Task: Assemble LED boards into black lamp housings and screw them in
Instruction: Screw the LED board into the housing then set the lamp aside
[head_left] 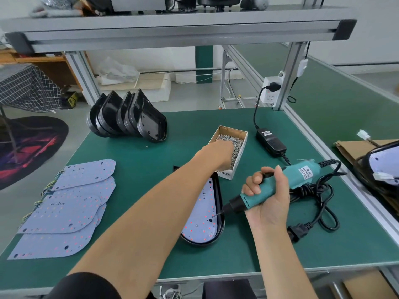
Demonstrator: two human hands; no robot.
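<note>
Teal electric screwdriver (278, 186) is gripped in the right hand (267, 195), bit over the LED board (201, 225) seated in the black housing (219, 203) on the bench (138, 152). Left hand (220, 153) reaches into the screw box (237, 145); its fingers are hidden.

5 loose LED boards (71, 203), 5 stacked black housings (127, 117), 1 screw box (232, 147), 1 electric screwdriver (280, 186).

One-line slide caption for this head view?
Left hand reaches into the screw box while right hand holds the electric screwdriver over a boarded housing.
</note>
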